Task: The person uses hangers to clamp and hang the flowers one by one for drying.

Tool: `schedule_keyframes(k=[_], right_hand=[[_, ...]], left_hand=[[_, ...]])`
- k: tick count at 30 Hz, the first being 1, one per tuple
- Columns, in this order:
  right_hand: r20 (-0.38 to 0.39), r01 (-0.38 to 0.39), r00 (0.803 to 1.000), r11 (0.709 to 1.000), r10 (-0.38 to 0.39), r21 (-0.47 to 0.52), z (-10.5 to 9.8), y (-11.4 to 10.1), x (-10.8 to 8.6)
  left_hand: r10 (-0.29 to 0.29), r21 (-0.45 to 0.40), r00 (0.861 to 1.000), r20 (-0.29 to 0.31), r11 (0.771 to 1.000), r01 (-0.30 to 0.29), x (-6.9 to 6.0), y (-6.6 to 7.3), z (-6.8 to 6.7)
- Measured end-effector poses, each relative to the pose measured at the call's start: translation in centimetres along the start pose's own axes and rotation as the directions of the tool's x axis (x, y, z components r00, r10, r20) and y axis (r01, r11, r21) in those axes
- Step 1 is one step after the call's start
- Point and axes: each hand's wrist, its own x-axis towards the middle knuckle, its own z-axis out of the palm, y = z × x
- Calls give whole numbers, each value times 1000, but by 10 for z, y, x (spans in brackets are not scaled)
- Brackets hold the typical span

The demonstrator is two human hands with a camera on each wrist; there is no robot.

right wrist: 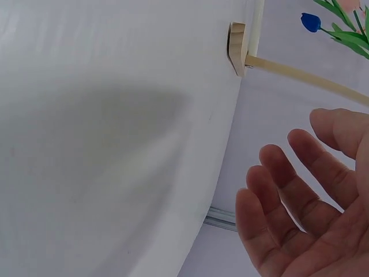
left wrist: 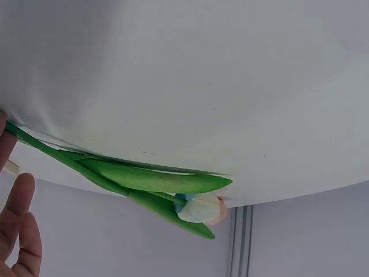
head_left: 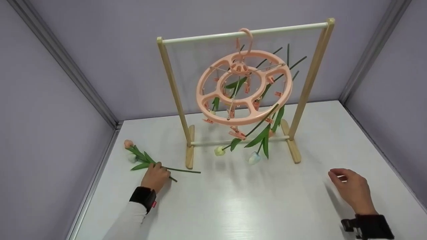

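Observation:
Two tulips lie at the table's left, a pink-orange one (head_left: pixel 128 143) and a pale one (head_left: pixel 132 157), also seen as a white and blue bloom (left wrist: pixel 199 208). My left hand (head_left: pixel 155 176) pinches a green stem (left wrist: pixel 63 158) at the left edge of the left wrist view; whether it grips both stems I cannot tell. My right hand (head_left: pixel 354 190) hovers above the right side of the table, fingers loosely bent and holding nothing; in the right wrist view the same hand (right wrist: pixel 305 202) shows a bare palm.
A wooden rack (head_left: pixel 173 90) with a white top bar (head_left: pixel 206 36) stands at the table's back. From it hangs a round pink clip hanger (head_left: pixel 201 96) with several tulips clipped on, among them a yellow one (head_left: pixel 219 151) and a light blue one (head_left: pixel 254 158).

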Motion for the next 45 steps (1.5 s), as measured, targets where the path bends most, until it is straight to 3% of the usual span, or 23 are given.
schedule_keyframes(k=[4,7,12,16,21,24,29,34,37,41,45], right_hand=[[25,-29,999,1000,29,-4,-1,1,-2],[35,-32,999,999,32,-6,-2,1,-3],[10,-35,999,999,35,-8,-3,-1,-4],[-8,-33,999,999,33,-6,-4,-5,-5],[-28,-11,1000,1000,12,18,-7,-13,-6],[-51,17,999,999,-14,42,-9,-21,-7],[-74,46,996,996,-40,73,-10,-44,-11],[-61,94,994,989,-87,117,-8,-74,-19],[-62,149,988,975,-141,164,-3,-92,-24],[-50,210,978,948,-204,241,8,-116,-29],[6,227,971,922,-241,314,24,-140,-32]], left_hand=[[53,-50,998,-20,997,-54,1,2,-7],[54,-95,998,-45,994,-58,1,2,-16],[9,-149,985,-174,988,-35,7,-2,-46],[-59,-182,956,-288,983,6,13,-2,-79],[-121,-237,897,-424,971,19,22,2,-117],[-171,-308,866,-470,951,21,28,6,-137],[-284,-451,817,-503,892,32,34,15,-164],[-388,-572,740,-549,820,6,45,31,-184],[-437,-636,708,-554,771,-22,52,42,-193],[-494,-727,687,-533,682,-74,60,55,-201],[-531,-798,686,-497,591,-121,70,65,-205]])
